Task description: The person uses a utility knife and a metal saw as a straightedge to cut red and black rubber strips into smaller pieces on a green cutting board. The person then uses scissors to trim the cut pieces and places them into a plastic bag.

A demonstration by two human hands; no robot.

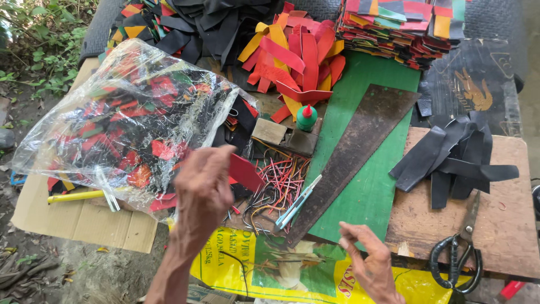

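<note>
We see the left hand (203,183) reaching over the bench (500,225) toward a red strip (246,172) poking out from under a clear plastic bag (118,112) stuffed with red, black and green pieces; its fingers curl away from us, so we cannot tell whether they grip the strip. The right hand (368,264) hovers above a yellow printed sack (236,264), fingers spread and holding nothing. Between the hands lie a tangle of coloured wires (278,183) and a dark triangular blade (360,146) on a green mat (365,197). Black-handled scissors (462,250) rest well to the right.
</note>
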